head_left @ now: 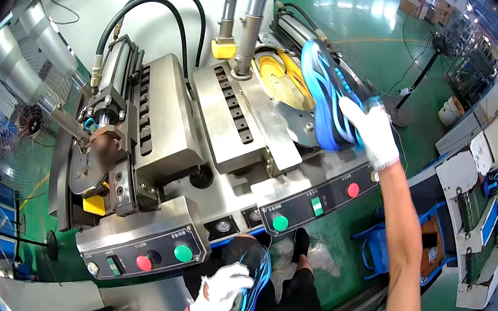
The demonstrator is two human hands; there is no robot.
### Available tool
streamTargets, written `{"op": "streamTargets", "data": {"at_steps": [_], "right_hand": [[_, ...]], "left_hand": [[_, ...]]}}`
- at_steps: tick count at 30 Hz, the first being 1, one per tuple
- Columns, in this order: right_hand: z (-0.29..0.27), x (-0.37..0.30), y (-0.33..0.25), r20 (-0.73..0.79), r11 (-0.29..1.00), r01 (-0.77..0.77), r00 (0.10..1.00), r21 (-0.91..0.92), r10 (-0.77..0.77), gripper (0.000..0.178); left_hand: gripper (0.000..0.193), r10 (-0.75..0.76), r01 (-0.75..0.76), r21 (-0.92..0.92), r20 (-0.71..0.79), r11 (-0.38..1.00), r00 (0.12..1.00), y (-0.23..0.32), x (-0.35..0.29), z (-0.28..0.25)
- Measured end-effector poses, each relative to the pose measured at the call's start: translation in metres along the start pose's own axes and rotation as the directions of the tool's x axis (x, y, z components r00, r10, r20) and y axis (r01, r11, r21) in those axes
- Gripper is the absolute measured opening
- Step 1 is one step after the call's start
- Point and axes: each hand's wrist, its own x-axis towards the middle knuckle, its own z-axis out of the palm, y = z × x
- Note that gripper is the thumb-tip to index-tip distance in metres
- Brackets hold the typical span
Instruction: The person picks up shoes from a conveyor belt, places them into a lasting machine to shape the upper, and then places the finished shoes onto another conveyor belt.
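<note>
In a white glove, my right hand (371, 134) is closed round one end of a blue shoe (324, 96). That shoe stands tilted beside the round station with a yellow pad (278, 77) on the metal press (229, 116). Whether it touches the station, I cannot tell. Close to my body, below the press's front edge, my gloved left hand (223, 290) grips a second shoe (261, 278), blue with a dark part. My fingers cover much of its side.
Two control panels with green buttons (280, 223) and red buttons (353, 190) run along the press front. Metal cylinders (252, 25) rise above it. A blue stool (374, 252), a rack with shoes (481, 215) and a standing fan (440, 45) are on the right.
</note>
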Motion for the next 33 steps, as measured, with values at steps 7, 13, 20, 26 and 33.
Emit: {"op": "streamTargets", "data": {"at_steps": [7, 13, 20, 26, 33], "right_hand": [[0.158, 0.169, 0.022, 0.369, 0.83, 0.215, 0.929, -0.515, -0.011, 0.063], [0.215, 0.168, 0.042, 0.367, 0.757, 0.288, 0.928, -0.586, -0.068, 0.061], [0.172, 0.134, 0.0, 0.46, 0.727, 0.329, 0.888, -0.603, -0.021, 0.065], [0.129, -0.128, -0.029, 0.342, 0.869, 0.491, 0.808, 0.059, -0.479, 0.084], [0.167, -0.229, 0.039, 0.368, 0.737, 0.537, 0.837, -0.41, -0.405, 0.087]], "left_hand": [[0.03, -0.13, 0.122, -0.1, -0.075, 0.987, 0.989, -0.011, -0.035, 0.005], [0.023, -0.305, 0.257, -0.36, -0.085, 0.897, 0.948, -0.027, -0.043, 0.004], [0.029, -0.218, 0.209, -0.198, -0.026, 0.958, 0.976, -0.023, -0.036, 0.002], [0.032, -0.088, 0.075, -0.121, -0.113, 0.99, 0.99, -0.034, -0.054, 0.013], [0.037, 0.016, -0.024, -0.045, -0.168, 0.999, 0.986, -0.015, -0.046, 0.024]]}}
